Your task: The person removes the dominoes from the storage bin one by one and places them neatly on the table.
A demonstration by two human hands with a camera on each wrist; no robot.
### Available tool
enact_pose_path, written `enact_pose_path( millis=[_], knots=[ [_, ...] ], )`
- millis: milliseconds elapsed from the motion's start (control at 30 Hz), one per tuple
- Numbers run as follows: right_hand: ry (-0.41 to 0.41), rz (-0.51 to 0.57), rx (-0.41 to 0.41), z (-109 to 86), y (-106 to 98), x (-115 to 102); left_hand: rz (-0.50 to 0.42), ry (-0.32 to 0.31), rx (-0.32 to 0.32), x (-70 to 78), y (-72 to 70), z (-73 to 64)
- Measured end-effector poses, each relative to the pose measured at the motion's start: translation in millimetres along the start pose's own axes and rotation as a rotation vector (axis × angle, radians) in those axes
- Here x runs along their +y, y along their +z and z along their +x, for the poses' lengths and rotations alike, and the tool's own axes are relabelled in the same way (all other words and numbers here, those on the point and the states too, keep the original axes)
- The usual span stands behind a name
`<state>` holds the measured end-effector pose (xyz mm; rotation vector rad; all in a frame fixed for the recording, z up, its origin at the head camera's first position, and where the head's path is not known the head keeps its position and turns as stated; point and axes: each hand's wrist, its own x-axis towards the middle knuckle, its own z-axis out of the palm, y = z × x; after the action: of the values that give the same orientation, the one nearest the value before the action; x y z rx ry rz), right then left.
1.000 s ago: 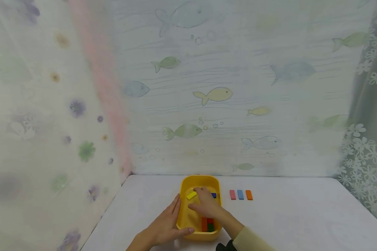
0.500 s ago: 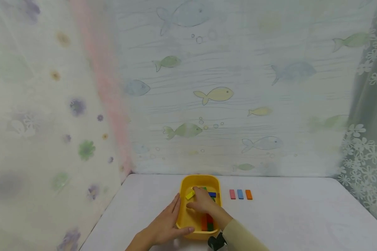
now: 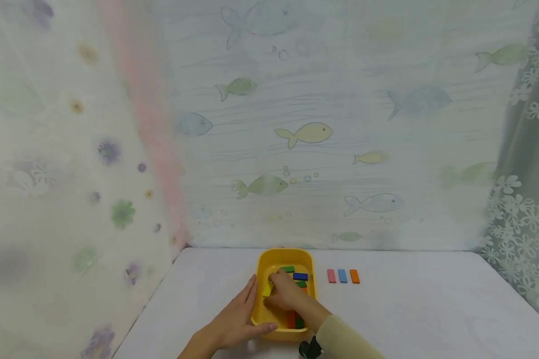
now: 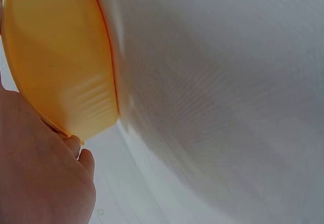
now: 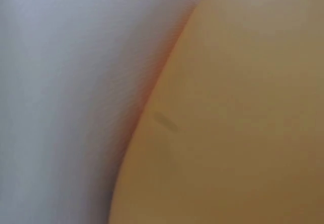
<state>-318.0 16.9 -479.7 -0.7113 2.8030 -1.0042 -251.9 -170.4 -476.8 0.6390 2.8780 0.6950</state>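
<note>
A yellow plastic tray [image 3: 284, 336] holds several small coloured blocks. My right hand [image 3: 288, 293] reaches down into it, thumb and fingertips at opposite ends of a yellow block [image 3: 268, 288], pinching it. My left hand [image 3: 234, 314] rests against the tray's left side, fingers straight along the rim and thumb spread over the near corner. In the left wrist view, that hand [image 4: 43, 168] touches the rim beside the tray's outer wall [image 4: 66, 57]. Only the tray's outer wall [image 5: 238, 118] and the table show in the right wrist view.
Inside the tray, a green block [image 3: 288, 269] and a blue block [image 3: 300, 276] lie toward the far end; red and green blocks [image 3: 299, 320] sit at the near right. Pink [image 3: 331, 276], light blue [image 3: 343, 276] and orange blocks [image 3: 355, 276] stand in a row on the white table [image 3: 413, 309].
My right hand has drawn slightly nearer and closed on the yellow block, which has turned more upright in view. The green and blue blocks behind are uncovered. My left hand stays put.
</note>
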Motion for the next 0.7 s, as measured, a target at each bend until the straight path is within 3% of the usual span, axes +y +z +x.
enact_pose_path(
  millis=[367, 533, 700],
  knots=[
    [0.033, -0.037, -0.033, -0.1, 4, 0, -0.002, -0.006, -0.005, 0.4, 0.0, -0.5],
    [-0.001, -0.099, -0.056, -6.5, -3, -4, 0.000, -0.005, -0.003, 2.2, -0.5, -0.9],
    [-0.020, -0.053, -0.082, -13.0, -17, -8, -0.003, -0.022, -0.007, 2.8, -1.3, -0.6]
  ],
)
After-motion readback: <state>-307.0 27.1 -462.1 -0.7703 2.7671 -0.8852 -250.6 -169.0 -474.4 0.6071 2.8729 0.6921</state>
